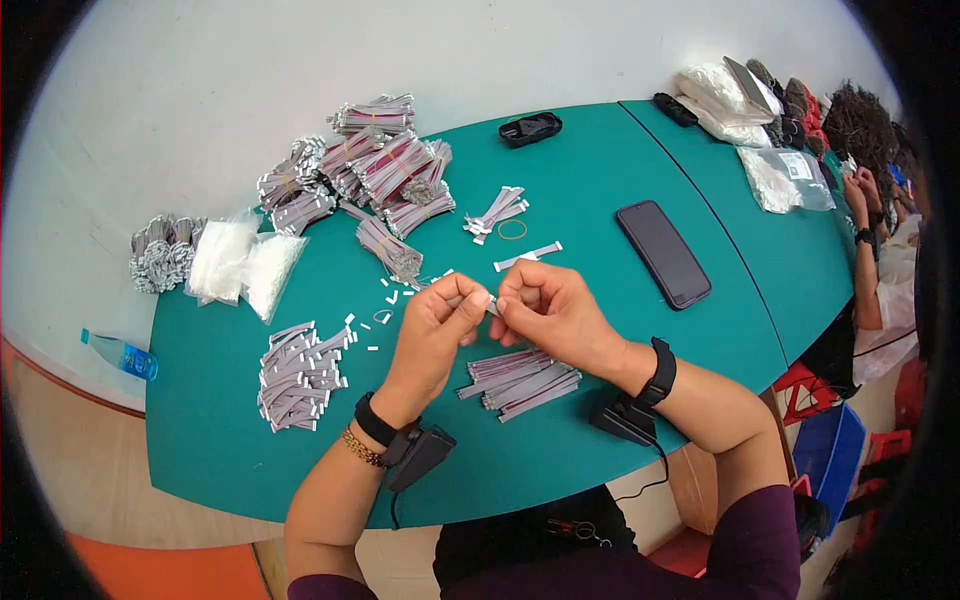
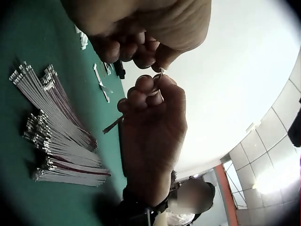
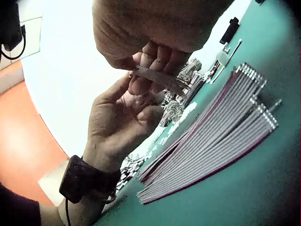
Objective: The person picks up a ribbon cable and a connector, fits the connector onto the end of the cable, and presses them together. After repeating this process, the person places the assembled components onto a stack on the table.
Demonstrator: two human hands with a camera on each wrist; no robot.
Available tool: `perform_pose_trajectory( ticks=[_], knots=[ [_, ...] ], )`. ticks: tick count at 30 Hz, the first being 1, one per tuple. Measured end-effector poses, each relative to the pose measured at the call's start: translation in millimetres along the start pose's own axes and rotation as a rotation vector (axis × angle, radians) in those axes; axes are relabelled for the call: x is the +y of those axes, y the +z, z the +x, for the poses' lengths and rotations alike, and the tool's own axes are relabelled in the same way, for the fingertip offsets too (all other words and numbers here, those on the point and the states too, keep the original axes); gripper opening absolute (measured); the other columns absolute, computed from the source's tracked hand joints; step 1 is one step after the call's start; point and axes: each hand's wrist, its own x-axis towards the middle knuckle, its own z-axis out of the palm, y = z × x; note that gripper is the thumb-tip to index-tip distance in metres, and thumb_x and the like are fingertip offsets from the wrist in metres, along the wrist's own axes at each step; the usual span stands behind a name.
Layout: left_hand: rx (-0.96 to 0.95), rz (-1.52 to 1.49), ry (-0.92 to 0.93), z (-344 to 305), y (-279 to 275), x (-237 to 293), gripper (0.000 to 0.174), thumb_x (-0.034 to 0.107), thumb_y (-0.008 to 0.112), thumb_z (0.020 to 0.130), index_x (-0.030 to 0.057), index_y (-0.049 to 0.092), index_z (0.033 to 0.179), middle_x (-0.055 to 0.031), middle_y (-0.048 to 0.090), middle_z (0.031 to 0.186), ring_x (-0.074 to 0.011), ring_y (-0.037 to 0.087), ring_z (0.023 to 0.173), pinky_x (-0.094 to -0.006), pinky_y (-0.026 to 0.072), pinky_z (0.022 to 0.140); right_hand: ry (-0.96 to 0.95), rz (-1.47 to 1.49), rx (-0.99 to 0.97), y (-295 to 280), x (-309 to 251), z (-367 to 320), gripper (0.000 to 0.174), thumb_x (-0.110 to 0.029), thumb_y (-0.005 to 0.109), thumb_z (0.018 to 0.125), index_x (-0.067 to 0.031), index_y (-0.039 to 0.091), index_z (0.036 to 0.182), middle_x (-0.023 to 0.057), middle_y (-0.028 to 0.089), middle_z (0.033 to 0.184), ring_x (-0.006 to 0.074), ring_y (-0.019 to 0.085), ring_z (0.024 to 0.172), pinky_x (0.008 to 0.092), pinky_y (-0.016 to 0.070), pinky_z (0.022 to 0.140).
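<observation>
Both hands meet above the table's middle in the head view. My left hand [image 1: 440, 325] pinches one end of a short grey ribbon cable [image 3: 160, 79] between thumb and finger. My right hand [image 1: 565, 315] pinches the cable too, its other fingers curled around the strip, whose far end [image 2: 112, 126] sticks out below that hand in the left wrist view. The white tip lies between the fingertips and is mostly hidden. Under the hands a fanned stack of grey cables [image 1: 525, 382] rests on the green table [image 1: 420, 490].
A loose pile of white-tipped cables [image 1: 300, 380] lies at the left, with white bits [image 1: 373, 348] nearby. Bundled cables [image 1: 390, 165] and white bags [image 1: 245, 262] are behind. A phone [image 1: 664, 254] lies at the right; another person's arm [image 1: 866, 270] is at far right.
</observation>
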Motion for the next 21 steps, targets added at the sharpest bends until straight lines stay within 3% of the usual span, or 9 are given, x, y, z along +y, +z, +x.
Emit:
perform_pose_trajectory(
  ticks=[5,7,8,14,21],
  knots=[
    [0.07,0.168,0.147,-2,9,2,0.017,0.019,0.057,0.092,0.0046,0.056,0.082,0.0048,0.051,0.069,-0.0011,0.038,0.06,-0.018,0.0291,0.053,-0.069,-0.154,0.047,0,3,-2,0.01,-0.003,0.054,0.087,-0.0017,0.049,0.079,0.0031,0.06,0.068,0.007,0.058,0.062,0.0206,0.0468,0.054],
    [0.035,0.073,0.064,-2,4,0,0.018,0.019,0.057,0.092,0.0041,0.056,0.082,0.0046,0.052,0.07,-0.001,0.04,0.062,-0.0178,0.0303,0.054,-0.076,-0.158,0.046,0,4,-2,0.011,-0.003,0.055,0.087,-0.0014,0.049,0.078,0.0028,0.059,0.067,0.007,0.058,0.061,0.0205,0.0467,0.054],
    [0.018,0.025,0.024,-2,3,-1,0.018,0.019,0.057,0.092,0.0039,0.056,0.083,0.0046,0.052,0.07,-0.001,0.041,0.063,-0.0177,0.0309,0.055,-0.067,-0.123,0.041,1,4,-1,0.01,-0.003,0.055,0.087,-0.0014,0.049,0.079,0.0028,0.059,0.067,0.0069,0.059,0.061,0.0205,0.0467,0.054],
    [0.045,0.276,0.19,-1,4,1,0.018,0.019,0.057,0.092,0.004,0.056,0.082,0.0045,0.052,0.07,-0.0009,0.042,0.064,-0.0176,0.031,0.056,0.018,0.019,0.043,3,-1,-1,0.009,-0.003,0.055,0.087,-0.0013,0.05,0.079,0.0027,0.059,0.067,0.0065,0.058,0.062,0.0205,0.0467,0.054],
    [-0.028,0.037,-0.002,0,-2,1,0.017,0.018,0.056,0.092,0.0041,0.055,0.082,0.0038,0.053,0.07,-0.0009,0.044,0.066,-0.0173,0.0321,0.056,-0.123,-0.223,0.086,1,5,-1,0.011,-0.004,0.058,0.084,-0.001,0.051,0.076,0.0017,0.059,0.063,0.0041,0.055,0.058,0.0199,0.0431,0.051]
  ],
)
